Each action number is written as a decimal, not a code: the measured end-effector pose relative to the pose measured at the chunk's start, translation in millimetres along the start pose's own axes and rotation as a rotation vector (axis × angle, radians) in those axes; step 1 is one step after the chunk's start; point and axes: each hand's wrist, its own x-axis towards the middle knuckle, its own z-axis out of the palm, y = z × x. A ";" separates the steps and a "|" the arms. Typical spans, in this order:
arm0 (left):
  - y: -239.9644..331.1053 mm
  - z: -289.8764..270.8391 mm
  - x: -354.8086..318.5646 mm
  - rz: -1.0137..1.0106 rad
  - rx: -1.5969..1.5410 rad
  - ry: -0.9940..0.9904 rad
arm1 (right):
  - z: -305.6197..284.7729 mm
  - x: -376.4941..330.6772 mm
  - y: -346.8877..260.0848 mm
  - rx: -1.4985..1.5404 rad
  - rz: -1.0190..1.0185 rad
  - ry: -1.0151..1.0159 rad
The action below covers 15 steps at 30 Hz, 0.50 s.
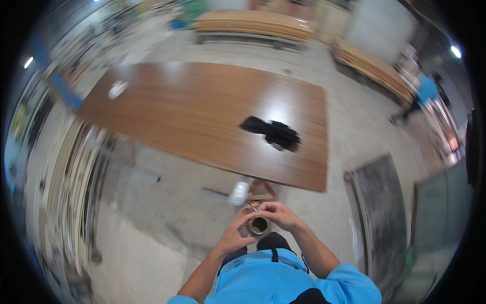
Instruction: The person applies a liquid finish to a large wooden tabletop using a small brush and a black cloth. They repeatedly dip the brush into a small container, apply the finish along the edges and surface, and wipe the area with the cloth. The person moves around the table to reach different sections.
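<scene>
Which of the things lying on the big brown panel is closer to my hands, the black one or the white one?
The black cloth, lying near the panel's near right edge; the small white object lies at the far left corner.

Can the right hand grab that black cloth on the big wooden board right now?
Probably not. The right hand and left hand both grip a small round can, and the black cloth lies well ahead on the wooden board.

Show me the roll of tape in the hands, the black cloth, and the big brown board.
roll of tape (pixel 259 225), head view, its dark core.
black cloth (pixel 276 133), head view, middle of the heap.
brown board (pixel 192 111), head view, bare top surface.
</scene>
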 end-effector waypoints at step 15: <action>-3.0 10.7 -25.5 -0.034 0.046 0.028 | 78.6 -150.5 -88.4 0.655 -0.785 0.047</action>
